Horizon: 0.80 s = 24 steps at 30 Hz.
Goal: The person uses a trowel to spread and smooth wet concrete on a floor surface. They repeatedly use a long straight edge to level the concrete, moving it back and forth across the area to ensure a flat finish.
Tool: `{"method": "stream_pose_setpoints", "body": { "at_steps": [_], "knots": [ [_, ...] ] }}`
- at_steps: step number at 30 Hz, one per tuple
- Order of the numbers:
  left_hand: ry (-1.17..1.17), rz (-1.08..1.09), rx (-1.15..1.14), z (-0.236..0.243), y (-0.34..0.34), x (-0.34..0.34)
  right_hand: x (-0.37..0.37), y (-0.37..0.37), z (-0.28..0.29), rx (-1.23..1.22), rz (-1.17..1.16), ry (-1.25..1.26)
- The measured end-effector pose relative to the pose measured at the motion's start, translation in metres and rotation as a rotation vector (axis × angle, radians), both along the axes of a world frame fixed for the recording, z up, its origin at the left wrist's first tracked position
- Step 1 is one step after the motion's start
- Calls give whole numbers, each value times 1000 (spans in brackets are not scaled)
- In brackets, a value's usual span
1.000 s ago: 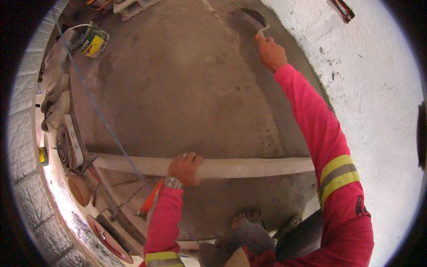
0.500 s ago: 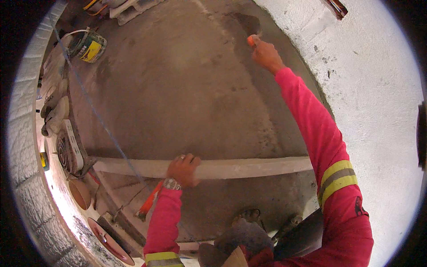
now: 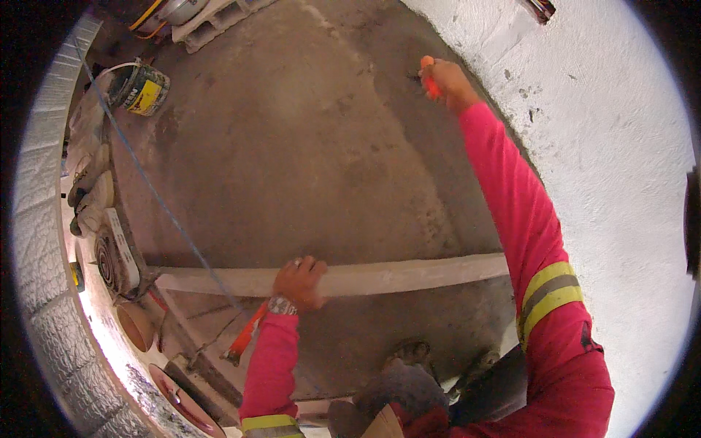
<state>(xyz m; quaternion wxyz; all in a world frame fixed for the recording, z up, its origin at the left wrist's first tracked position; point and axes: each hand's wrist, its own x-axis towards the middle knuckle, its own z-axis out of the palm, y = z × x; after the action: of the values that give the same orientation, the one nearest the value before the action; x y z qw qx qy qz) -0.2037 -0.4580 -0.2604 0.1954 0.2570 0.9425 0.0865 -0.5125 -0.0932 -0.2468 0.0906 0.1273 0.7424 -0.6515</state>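
Fingers of the right hand [image 3: 453, 84] are wrapped round an orange-handled tool [image 3: 431, 88] near the rough white wall [image 3: 606, 146]; those of the left hand [image 3: 299, 283] are laid over a long pale bar [image 3: 409, 276], grip unclear. The grey-brown cement floor [image 3: 292, 160] is judged partly smoothed, a ragged seam [image 3: 428, 208] left; more handle is exposed than earlier.

One left hand [image 3: 299, 283], one right hand [image 3: 449, 82] — two in all. One bucket [image 3: 148, 93], one wristwatch [image 3: 282, 306] and one pale bar [image 3: 409, 277] appear.

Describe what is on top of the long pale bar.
The left grip is on the pale bar; a blue cord crosses in front near its left end, contact unclear. The surface beneath the grip is hidden.
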Motion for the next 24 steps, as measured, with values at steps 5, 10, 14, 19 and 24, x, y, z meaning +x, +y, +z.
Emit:
{"method": "stream_pose_setpoints", "body": {
  "at_steps": [5, 10, 14, 19, 24],
  "knots": [
    [2, -3, -12, 1, 6, -1, 38, -20, 13, -45, 115, -60],
    [-29, 18, -23, -2, 5, 0, 68, 9, 7, -290, -120, -115],
    [31, 1, 44, 2, 5, -1, 96, 15, 23, -113, -100, -85],
    [85, -30, 42, 1, 5, -1, 103, 6, 26, -213, 24, -94],
    [40, 15, -4, 6, 10, 2, 130, 10, 12, -144, -157, -64]
  ]
}}
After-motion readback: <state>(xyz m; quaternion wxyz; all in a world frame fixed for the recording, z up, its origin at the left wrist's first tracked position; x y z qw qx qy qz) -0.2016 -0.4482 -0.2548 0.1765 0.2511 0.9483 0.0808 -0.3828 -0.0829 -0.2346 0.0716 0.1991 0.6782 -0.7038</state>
